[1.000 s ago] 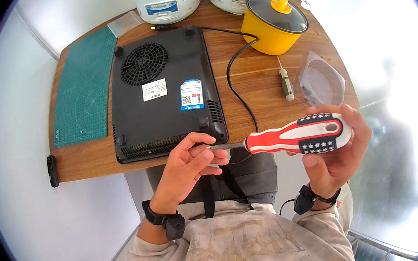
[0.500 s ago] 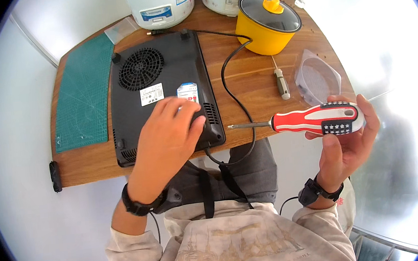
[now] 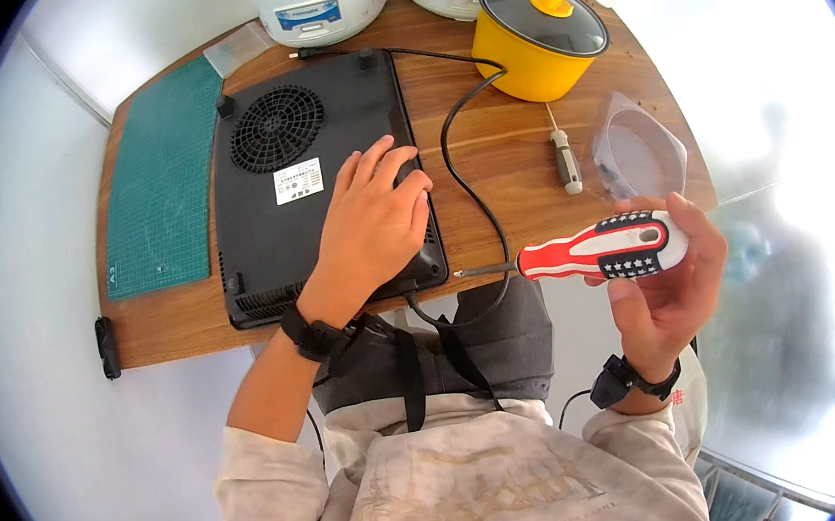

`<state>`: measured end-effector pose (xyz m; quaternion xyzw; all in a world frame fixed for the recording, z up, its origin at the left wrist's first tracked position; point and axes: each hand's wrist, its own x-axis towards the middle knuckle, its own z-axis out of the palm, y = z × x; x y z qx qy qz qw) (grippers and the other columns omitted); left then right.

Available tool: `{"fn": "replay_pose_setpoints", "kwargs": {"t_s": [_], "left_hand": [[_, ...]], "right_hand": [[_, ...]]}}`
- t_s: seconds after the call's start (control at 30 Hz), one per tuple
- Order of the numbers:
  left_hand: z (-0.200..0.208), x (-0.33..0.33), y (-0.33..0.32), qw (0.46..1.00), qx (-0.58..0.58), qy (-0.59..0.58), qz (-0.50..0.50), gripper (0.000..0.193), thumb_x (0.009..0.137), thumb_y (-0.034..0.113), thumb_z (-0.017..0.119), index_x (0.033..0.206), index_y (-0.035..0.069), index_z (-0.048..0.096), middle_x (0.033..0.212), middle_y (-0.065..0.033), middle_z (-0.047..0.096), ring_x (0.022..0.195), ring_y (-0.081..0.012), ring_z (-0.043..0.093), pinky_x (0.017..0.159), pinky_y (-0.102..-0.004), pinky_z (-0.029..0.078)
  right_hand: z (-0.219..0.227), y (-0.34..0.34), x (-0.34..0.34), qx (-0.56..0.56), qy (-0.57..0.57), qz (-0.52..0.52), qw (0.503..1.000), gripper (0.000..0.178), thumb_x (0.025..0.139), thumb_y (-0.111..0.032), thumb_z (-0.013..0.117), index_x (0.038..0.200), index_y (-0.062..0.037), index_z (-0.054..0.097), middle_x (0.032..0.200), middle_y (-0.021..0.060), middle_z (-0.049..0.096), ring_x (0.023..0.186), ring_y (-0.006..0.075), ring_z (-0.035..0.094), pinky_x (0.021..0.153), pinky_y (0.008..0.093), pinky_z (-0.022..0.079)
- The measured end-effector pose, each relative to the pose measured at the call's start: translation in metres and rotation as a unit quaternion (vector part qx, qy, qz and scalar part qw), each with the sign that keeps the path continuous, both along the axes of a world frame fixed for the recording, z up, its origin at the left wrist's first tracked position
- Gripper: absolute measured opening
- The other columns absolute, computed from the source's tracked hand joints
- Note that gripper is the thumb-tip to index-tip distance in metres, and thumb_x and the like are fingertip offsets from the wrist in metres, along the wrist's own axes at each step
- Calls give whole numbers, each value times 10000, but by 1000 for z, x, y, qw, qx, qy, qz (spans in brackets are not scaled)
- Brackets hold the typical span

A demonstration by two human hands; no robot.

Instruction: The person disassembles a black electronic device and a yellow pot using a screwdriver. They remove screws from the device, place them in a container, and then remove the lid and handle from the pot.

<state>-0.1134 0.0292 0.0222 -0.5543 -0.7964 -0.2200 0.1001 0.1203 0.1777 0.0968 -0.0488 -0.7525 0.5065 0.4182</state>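
Chunky plastic screwdriver (image 3: 571, 256) with a red-and-white handle, starred white on black; flat black plastic appliance (image 3: 284, 235); round yellow pot (image 3: 529, 61); rectangular green gridded mat (image 3: 159, 185); brown wood-grain desk (image 3: 522, 172).

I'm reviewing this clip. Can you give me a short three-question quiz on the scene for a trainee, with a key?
1. Which hand holds the red-and-white screwdriver?
2. True or false: the lid is on the yellow pot.
3. What lies on the table to the left of the black appliance: (a) a hammer, (b) a green mat, (c) a towel?

Key: 1. The right hand. 2. True. 3. b.
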Motion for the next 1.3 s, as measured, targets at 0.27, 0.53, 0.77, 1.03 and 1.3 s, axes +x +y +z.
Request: {"fn": "replay_pose_setpoints", "kwargs": {"t_s": [0.27, 0.53, 0.77, 1.03, 1.3], "left_hand": [[1, 1, -1, 1000, 17, 17, 9, 116, 920, 147, 608, 982, 73, 675, 1260, -109, 610, 1316, -328, 489, 1106, -510, 369], [0, 1, -1, 1000, 21, 6, 9, 92, 934, 129, 594, 990, 85, 652, 1277, -106, 597, 1318, -347, 487, 1100, -517, 371], [0, 1, -1, 1000, 27, 7, 9, 94, 915, 127, 607, 984, 84, 654, 1267, -106, 602, 1313, -345, 491, 1096, -521, 372], [-1, 1, -2, 999, 32, 3, 6, 109, 903, 132, 607, 984, 76, 653, 1264, -115, 605, 1321, -345, 483, 1104, -521, 359], [-4, -1, -2, 1000, 21, -10, 3, 151, 881, 139, 603, 1008, 73, 653, 1311, -128, 581, 1355, -346, 444, 1130, -519, 325]], "right_hand": [[-3, -3, -28, 90, 2, 34, 995, 633, 695, 77, 735, 1301, 49, 554, 1167, 220, 635, 992, 229, 673, 783, 306, 582], [-3, -8, -45, 134, -23, 29, 990, 620, 668, 71, 743, 1273, 28, 619, 1108, 188, 671, 904, 205, 686, 709, 269, 572], [1, -14, -53, 118, -36, 19, 992, 644, 649, 91, 727, 1282, 15, 635, 1105, 180, 675, 918, 220, 697, 744, 291, 583], [15, -18, -61, 181, -39, 61, 981, 628, 625, 102, 730, 1241, -12, 684, 1071, 149, 667, 865, 216, 688, 723, 282, 571], [18, -21, -67, 250, -60, 103, 961, 637, 611, 53, 766, 1238, 5, 660, 1078, 174, 675, 871, 231, 690, 732, 308, 557]]}}
